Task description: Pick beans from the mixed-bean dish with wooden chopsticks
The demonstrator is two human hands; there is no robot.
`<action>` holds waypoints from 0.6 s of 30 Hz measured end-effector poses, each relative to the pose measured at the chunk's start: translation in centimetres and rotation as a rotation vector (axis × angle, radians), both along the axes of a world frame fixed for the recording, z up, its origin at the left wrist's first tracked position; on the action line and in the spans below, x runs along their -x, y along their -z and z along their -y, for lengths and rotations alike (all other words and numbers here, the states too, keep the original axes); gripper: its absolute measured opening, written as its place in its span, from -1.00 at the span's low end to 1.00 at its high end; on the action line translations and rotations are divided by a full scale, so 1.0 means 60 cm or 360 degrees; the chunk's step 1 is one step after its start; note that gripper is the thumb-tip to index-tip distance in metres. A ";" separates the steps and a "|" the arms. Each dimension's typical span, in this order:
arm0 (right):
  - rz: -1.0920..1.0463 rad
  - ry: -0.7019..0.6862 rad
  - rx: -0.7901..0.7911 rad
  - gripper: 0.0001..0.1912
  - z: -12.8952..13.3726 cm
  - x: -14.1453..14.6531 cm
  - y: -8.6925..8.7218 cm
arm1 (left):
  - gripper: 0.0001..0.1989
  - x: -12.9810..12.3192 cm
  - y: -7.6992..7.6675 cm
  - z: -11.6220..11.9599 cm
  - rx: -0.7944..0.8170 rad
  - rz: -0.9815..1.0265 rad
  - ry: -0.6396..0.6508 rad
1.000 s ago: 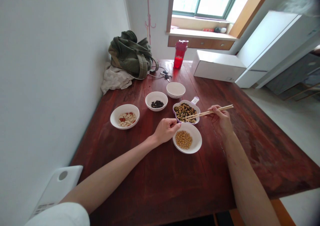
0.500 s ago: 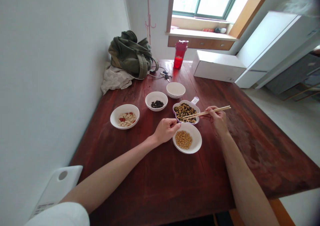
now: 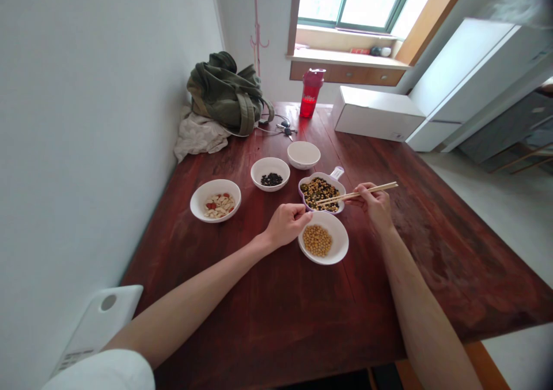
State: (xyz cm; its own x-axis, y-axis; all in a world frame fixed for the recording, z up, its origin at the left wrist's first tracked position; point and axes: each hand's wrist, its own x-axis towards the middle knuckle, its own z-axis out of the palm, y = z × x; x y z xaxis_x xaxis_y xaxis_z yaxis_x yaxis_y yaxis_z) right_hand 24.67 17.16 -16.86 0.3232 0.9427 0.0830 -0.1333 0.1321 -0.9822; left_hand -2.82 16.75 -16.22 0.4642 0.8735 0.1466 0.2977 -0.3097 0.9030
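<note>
My right hand (image 3: 375, 204) is closed around a pair of wooden chopsticks (image 3: 367, 191). Their tips reach down among the mixed yellow and black beans in a purple-edged, flower-shaped dish (image 3: 302, 178) with a short handle. With its fingers curled, my left hand (image 3: 287, 224) grips the left rim of a white bowl (image 3: 340, 249); the thumb lies over the rim and the fingertips are hidden. Yellow soybeans (image 3: 317, 241) fill the bottom of this bowl, which stands just in front of the dish.
Further left are a white bowl (image 3: 199, 201) of pale and reddish-brown pieces and another bowl (image 3: 259, 171) with black beans. A third white bowl (image 3: 304, 155) sits behind the dish. Keys (image 3: 286, 129), a green bag (image 3: 224, 93), a red bottle (image 3: 309, 99) and a white box (image 3: 375, 116) are farther back.
</note>
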 end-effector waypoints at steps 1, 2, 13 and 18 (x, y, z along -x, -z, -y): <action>-0.0001 0.0003 0.0002 -0.75 0.000 0.000 0.000 | -0.53 0.000 0.000 0.000 0.0002 -0.0001 0.0000; -0.0001 0.0004 0.0003 -0.75 0.000 0.001 0.000 | -0.53 0.000 0.000 0.000 0.0004 -0.0002 0.0001; -0.0292 -0.0047 -0.0039 -0.75 0.008 -0.007 -0.023 | -0.53 0.000 0.001 0.000 -0.0007 -0.0019 0.0001; -0.0276 -0.0434 0.0201 -0.73 0.021 -0.009 -0.043 | -0.54 0.001 0.000 -0.001 0.0000 -0.0029 0.0004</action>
